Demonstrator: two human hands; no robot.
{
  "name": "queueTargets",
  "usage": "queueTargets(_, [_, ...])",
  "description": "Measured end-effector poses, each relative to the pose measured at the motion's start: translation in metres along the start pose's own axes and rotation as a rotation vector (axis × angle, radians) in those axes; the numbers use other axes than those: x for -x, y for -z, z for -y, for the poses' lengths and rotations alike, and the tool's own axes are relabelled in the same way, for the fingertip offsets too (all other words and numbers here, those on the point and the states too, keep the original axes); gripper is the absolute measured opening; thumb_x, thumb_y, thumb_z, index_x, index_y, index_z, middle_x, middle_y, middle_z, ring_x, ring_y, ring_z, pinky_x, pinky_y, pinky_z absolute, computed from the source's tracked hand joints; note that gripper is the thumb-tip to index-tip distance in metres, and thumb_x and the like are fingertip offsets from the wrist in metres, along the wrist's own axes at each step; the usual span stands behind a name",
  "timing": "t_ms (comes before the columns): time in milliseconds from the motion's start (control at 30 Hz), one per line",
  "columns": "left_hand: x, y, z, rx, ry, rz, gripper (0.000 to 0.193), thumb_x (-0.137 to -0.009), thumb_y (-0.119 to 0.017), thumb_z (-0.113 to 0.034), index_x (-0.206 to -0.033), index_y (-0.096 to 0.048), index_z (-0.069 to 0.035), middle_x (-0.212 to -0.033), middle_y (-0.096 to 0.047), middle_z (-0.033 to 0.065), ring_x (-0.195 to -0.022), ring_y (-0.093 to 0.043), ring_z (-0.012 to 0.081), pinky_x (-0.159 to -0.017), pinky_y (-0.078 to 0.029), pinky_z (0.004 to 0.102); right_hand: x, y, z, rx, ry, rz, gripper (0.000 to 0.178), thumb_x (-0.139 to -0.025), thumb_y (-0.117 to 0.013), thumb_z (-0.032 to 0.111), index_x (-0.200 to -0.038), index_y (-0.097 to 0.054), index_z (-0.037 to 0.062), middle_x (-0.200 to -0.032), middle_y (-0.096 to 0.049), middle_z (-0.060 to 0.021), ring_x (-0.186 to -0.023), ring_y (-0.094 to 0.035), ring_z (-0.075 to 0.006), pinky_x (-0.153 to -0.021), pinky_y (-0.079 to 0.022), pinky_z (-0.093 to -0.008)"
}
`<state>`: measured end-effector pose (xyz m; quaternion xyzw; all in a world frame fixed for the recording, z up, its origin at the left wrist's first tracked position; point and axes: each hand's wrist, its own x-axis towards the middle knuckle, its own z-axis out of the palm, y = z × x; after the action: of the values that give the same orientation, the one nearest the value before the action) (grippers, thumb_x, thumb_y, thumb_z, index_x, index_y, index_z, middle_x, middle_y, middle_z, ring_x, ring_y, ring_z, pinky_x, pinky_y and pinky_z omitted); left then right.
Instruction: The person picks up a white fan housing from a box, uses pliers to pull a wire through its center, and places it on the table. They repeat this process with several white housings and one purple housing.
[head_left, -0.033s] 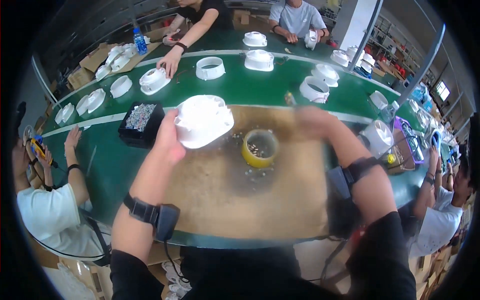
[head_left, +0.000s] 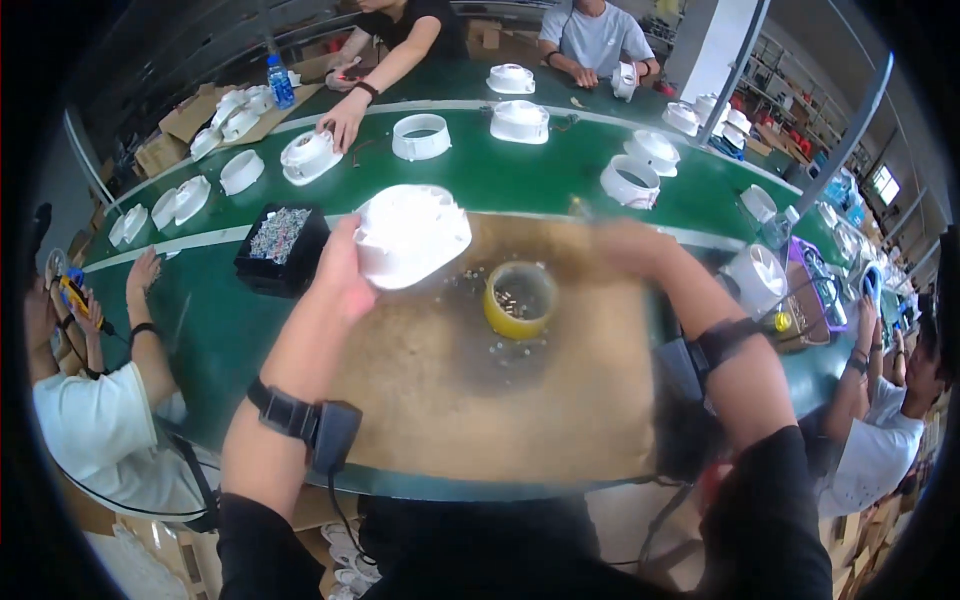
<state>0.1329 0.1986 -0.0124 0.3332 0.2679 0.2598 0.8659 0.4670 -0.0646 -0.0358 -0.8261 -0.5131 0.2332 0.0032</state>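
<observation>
My left hand [head_left: 346,262] grips a white plastic housing [head_left: 412,236] by its left side, holding it tilted above the board. The housing is oval, with a raised round part. My right hand [head_left: 625,245] is raised over the far right part of the board, smeared by motion. A small blurred thing [head_left: 580,207] shows by its fingertips; whether the hand holds it I cannot tell. Between my hands a yellow tape roll [head_left: 518,322] stands on the brown board [head_left: 490,430], with small metal pieces inside it. More tiny pieces lie scattered around the roll.
Left of the board is a black bin [head_left: 270,275] of screws. White rings and housings stand along the green conveyor [head_left: 470,170], where a co-worker's hand [head_left: 345,120] touches one housing. At right are a white ring [head_left: 755,280], a clear bottle [head_left: 780,226] and a purple basket [head_left: 808,285].
My left hand and the white housing have risen very slightly. The housings on the conveyor have shifted a little to the right.
</observation>
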Motion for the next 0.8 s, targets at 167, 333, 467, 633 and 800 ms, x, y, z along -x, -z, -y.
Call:
queueTargets(167, [-0.048,-0.060,0.010,-0.494,0.127,-0.050,0.062,-0.103,-0.023,-0.050,-0.142,-0.041,-0.006,-0.130,-0.057,0.0190,-0.111,-0.062,0.0343,-0.097,-0.052,0.0492,0.007,-0.005,-0.024,-0.420,-0.180,-0.408,0.026,-0.086,-0.051,0.020,-0.089,-0.064,-0.0024,-0.081,-0.061,-0.0167,-0.075,-0.061,-0.0254,-0.063,-0.053,-0.0412])
queueTargets(333, [-0.105,-0.050,0.015,-0.484,0.332,0.029,0.074,-0.101,-0.017,-0.062,-0.147,-0.028,-0.005,-0.122,-0.056,0.0289,-0.094,-0.068,0.0356,-0.072,-0.059,0.0402,0.054,0.000,0.048,-1.151,-0.338,-0.288,0.020,-0.088,-0.062,0.021,-0.097,-0.061,0.0040,-0.097,-0.063,-0.0094,-0.092,-0.061,-0.0221,-0.080,-0.051,-0.0461])
queueTargets(467, [-0.087,-0.062,0.009,-0.763,0.243,0.052,0.063,-0.104,-0.030,-0.051,-0.145,-0.032,-0.003,-0.124,-0.056,0.0267,-0.093,-0.068,0.0322,-0.076,-0.058,0.0398,0.056,-0.009,0.054,-1.247,-0.341,-0.144,0.024,-0.089,-0.058,0.021,-0.106,-0.057,0.0048,-0.101,-0.065,-0.0099,-0.097,-0.063,-0.0241,-0.083,-0.049,-0.0449])
queueTargets(633, [0.006,-0.033,-0.018,-0.922,0.046,0.143,0.050,-0.102,-0.050,-0.039,-0.139,-0.045,-0.006,-0.118,-0.065,0.0140,-0.086,-0.067,0.0200,-0.073,-0.053,0.0320,-0.002,-0.013,0.045,-1.748,-0.197,0.041,0.026,-0.088,-0.054,0.027,-0.100,-0.057,0.0039,-0.101,-0.065,-0.0144,-0.095,-0.064,-0.0280,-0.085,-0.049,-0.0448])
queueTargets(800, [0.165,0.017,-0.056,-0.970,-0.004,0.218,0.043,-0.102,-0.050,-0.036,-0.131,-0.054,-0.005,-0.102,-0.070,0.0123,-0.077,-0.068,0.0159,-0.064,-0.053,0.0264,-0.041,-0.003,-0.011,-1.765,-0.053,-0.147,0.022,-0.088,-0.053,0.029,-0.093,-0.056,0.0080,-0.089,-0.064,-0.0089,-0.084,-0.063,-0.0230,-0.077,-0.048,-0.0382])
